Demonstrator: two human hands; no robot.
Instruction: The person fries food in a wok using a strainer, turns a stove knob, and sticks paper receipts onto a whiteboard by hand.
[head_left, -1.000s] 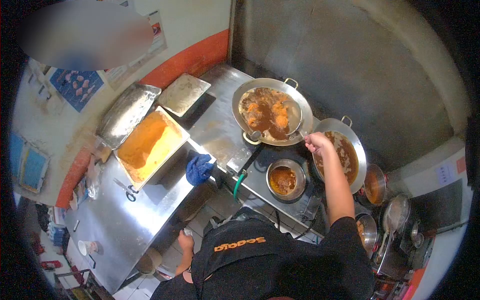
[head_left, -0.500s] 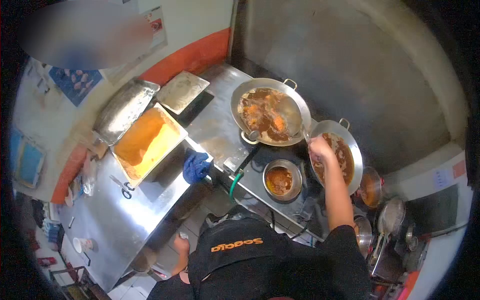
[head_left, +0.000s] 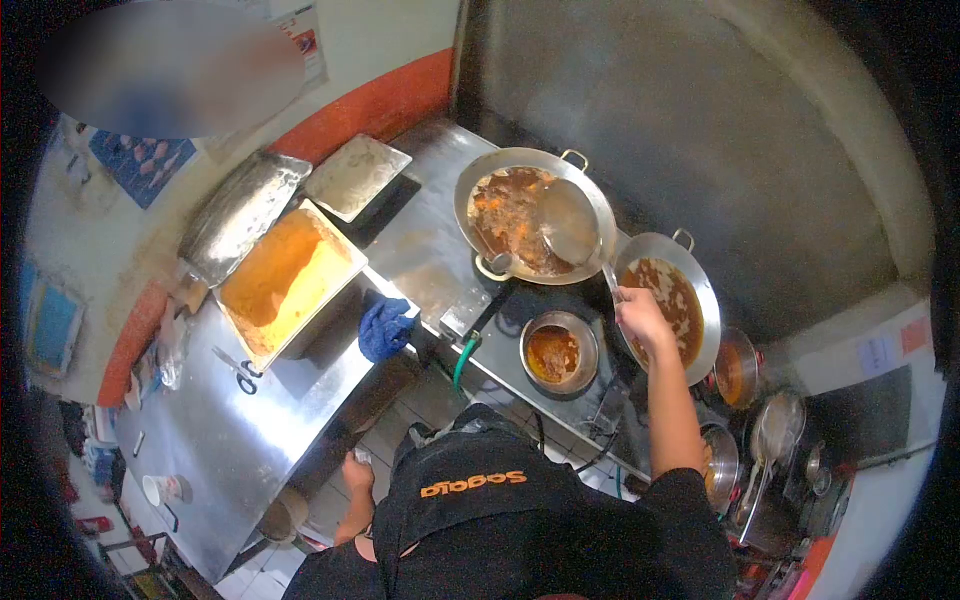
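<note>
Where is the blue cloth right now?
In the head view, it is left of centre: the blue cloth sits at the edge of the steel table, just right of the tray of yellow-orange powder.

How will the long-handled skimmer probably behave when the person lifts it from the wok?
The skimmer is likely stiff, because it looks metallic. It may feel front-heavy, since its wide round head is away from the right hand. It will possibly drip, as the head sits at the dark liquid in the wok.
</note>
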